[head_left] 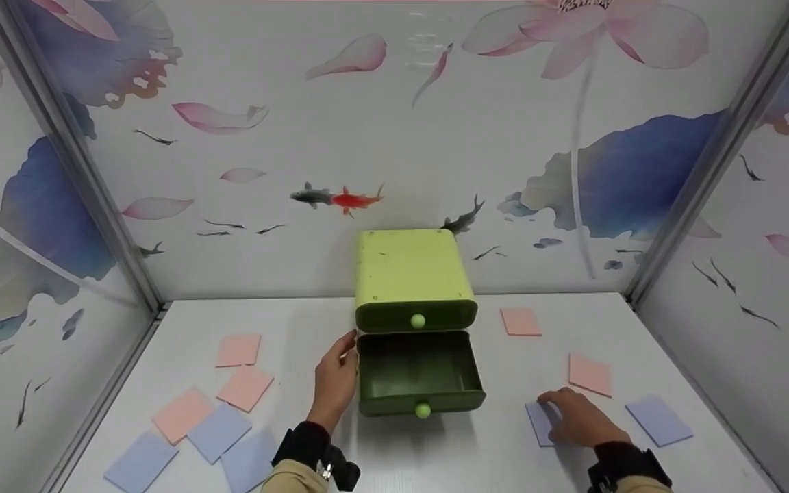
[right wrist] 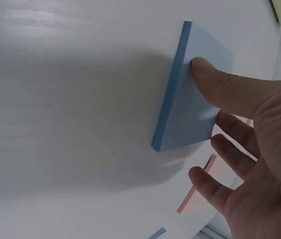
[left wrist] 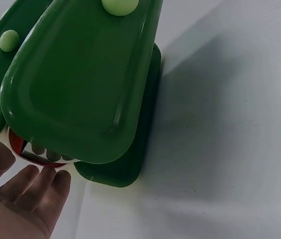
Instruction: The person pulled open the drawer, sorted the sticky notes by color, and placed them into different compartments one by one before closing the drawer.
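Observation:
A small lime-green drawer box [head_left: 411, 263] stands against the back wall. Its lower drawer [head_left: 422, 404] is pulled out and has nothing in it; the upper one is closed. At the box's left side my left hand [head_left: 336, 376] rests with fingertips against the edge. In the left wrist view its fingers [left wrist: 53, 191] are loosely bent beside the drawer fronts. My right hand [head_left: 583, 418] pinches a blue sticky-note pad [right wrist: 197, 94] by one edge, the thumb on its face and fingers at the opposite side. That pad is low over the table, right of the drawer.
Pink pads [head_left: 238, 350] and blue pads [head_left: 141, 461] lie scattered on the left of the white table [head_left: 408, 465]. On the right are two pink pads [head_left: 590, 374] and another blue pad [head_left: 659, 419]. Patterned panels [head_left: 422, 137] enclose the back and sides.

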`<control>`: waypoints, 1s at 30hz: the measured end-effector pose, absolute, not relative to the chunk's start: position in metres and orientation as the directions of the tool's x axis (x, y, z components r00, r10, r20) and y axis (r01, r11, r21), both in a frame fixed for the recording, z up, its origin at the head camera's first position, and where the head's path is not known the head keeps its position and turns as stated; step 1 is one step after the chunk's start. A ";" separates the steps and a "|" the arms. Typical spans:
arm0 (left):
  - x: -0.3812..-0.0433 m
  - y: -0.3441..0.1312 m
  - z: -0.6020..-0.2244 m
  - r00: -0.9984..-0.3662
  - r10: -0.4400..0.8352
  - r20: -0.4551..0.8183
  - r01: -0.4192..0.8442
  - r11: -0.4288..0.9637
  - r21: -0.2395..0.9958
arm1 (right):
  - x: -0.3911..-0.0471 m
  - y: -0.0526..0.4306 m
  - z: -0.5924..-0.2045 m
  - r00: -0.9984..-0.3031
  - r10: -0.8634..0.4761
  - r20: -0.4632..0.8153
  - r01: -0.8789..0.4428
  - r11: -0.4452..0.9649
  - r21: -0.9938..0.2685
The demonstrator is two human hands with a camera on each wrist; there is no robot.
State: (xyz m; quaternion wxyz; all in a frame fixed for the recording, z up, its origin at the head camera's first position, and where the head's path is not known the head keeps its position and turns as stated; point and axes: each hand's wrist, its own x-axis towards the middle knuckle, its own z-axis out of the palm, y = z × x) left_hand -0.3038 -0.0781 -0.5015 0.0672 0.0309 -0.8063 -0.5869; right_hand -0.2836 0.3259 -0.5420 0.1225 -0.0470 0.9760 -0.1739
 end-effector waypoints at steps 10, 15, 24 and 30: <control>-0.309 -0.074 -0.499 -0.991 -0.114 0.062 0.020 0.342 0.940 | -0.282 0.331 -0.551 -0.970 -0.123 -0.212 -0.034 0.924 -0.381; -0.310 -0.074 -0.500 -0.991 -0.100 0.088 0.048 0.350 0.936 | -0.285 0.330 -0.549 -0.968 -0.099 -0.232 -0.003 0.924 -0.383; -0.311 -0.076 -0.503 -0.994 -0.081 0.070 0.039 0.332 0.943 | -0.290 0.323 -0.541 -0.969 -0.092 -0.231 0.009 0.914 -0.405; -0.311 -0.075 -0.502 -0.993 -0.088 0.078 0.044 0.340 0.939 | -0.291 0.320 -0.532 -0.977 -0.103 -0.188 -0.012 0.901 -0.433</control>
